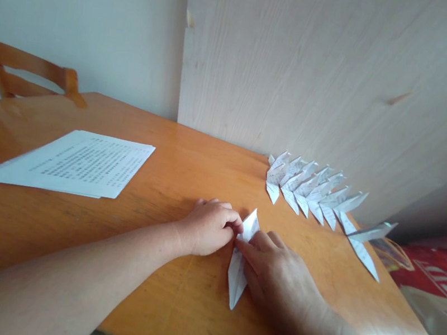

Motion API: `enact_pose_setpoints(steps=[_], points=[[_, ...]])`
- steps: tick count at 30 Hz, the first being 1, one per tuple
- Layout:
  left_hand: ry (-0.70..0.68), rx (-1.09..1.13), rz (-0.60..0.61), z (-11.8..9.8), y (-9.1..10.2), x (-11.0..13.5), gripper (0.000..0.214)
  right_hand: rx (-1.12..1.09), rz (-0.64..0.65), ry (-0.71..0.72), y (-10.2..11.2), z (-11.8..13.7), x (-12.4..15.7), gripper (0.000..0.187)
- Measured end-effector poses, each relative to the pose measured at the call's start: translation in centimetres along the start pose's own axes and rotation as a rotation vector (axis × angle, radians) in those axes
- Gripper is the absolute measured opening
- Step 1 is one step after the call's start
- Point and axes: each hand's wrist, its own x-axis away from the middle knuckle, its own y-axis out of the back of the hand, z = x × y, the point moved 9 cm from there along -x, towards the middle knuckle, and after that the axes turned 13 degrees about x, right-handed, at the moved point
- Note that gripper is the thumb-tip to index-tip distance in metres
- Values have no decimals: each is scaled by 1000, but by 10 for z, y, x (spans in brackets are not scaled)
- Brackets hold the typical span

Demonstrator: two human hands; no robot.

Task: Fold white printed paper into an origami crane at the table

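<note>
A narrow folded paper (237, 278), white and pointed at both ends, lies on the wooden table between my hands. My left hand (210, 226) has its fingers curled, with thumb and forefinger closed at the paper's upper left edge. From the right, my right hand (276, 263) grips the paper's middle, its forefinger lying across it and the other fingers bent along the right edge. Part of the paper is hidden under those fingers.
Rows of folded paper pieces (309, 187) stand at the table's far right, one piece (365, 258) nearest the edge. A stack of printed sheets (92, 166) lies left on the table (178, 183). Beyond are a wooden chair (31, 66) and a red bag (440, 270).
</note>
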Motion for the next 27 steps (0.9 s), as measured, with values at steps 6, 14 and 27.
enact_pose_setpoints(steps=[6, 14, 27], points=[[6, -15, 8, -3, 0, 1, 26, -22, -52, 11, 4, 0, 3, 20], [-17, -62, 14, -11, 1, 4, 20, -469, -191, -57, 7, -33, 6, 35], [-78, -255, 4, -27, -1, 14, 36, -948, -232, -367, -12, -69, 6, 19]])
